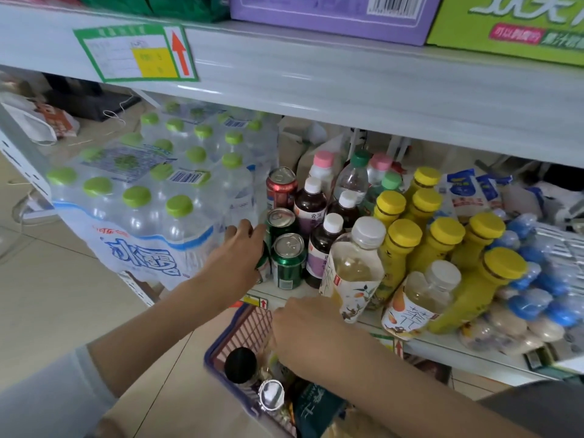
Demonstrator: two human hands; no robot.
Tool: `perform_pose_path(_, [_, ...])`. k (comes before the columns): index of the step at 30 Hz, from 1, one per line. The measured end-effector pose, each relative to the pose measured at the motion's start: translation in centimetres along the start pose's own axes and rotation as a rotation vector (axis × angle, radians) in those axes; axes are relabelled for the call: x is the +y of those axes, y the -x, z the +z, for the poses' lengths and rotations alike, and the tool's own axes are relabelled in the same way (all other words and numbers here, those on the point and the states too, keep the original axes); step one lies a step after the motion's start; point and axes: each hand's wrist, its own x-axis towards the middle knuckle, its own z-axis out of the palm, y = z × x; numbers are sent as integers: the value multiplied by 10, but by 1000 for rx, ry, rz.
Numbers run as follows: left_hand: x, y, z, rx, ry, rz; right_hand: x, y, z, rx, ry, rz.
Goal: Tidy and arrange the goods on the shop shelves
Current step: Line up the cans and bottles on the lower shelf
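The left hand (241, 251) reaches to the near left end of the white metal lower shelf (448, 354). Its fingers curl round a green metal drinks can (264, 263), which is mostly hidden behind the hand. This can stands upright just beside the shrink-wrapped pack of clear water bottles with lime-green caps (142, 197). Just right of it stand 2 more green ring-pull cans (288, 260), 1 behind the other, with a red ring-pull can (281, 188) farther back in the same row.

The right hand (311, 333) hangs nearer and lower, knuckles up, over the red plastic mesh basket with a blue rim (218, 352). Its fingers point down into the basket and are hidden, so I cannot tell whether it holds anything. In the basket lie a black-capped bottle (240, 365), a silver can top (271, 394) and a dark green packet (316, 409).

Right of the cans stand 3 dark bottles with purple labels and white caps (320, 251). Next come 2 pale tea bottles with clear caps (354, 270), leaning at the shelf's near edge, then a cluster of yellow bottles with yellow caps (441, 245). At the far right is a wrapped pack of small blue-capped bottles (537, 292).

On the edge of the upper shelf is a green-bordered price tag with a red arrow (136, 53). Above it sit a purple carton (331, 17) and a lime-green carton (512, 26).
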Motion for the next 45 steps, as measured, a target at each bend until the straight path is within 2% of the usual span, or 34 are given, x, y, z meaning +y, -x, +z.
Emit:
perform_pose_path(10, [-9, 9, 12, 162, 109, 91, -12, 9, 18, 12, -78, -92])
perform_pose_path(15, [2, 6, 8, 276, 141, 227, -9, 5, 15, 0, -58, -75])
perform_pose_path(19, [14, 10, 8, 294, 158, 332, -7, 1, 13, 19, -41, -74])
perform_pose_path(23, [11, 11, 9, 282, 185, 324, -6, -1, 15, 79, -45, -81])
perform_pose_path(30, [0, 18, 6, 287, 181, 376, -6, -6, 12, 49, -20, -64])
perform_pose_path(45, [-5, 29, -1, 295, 223, 367, 1, -1, 20, 19, -24, -39])
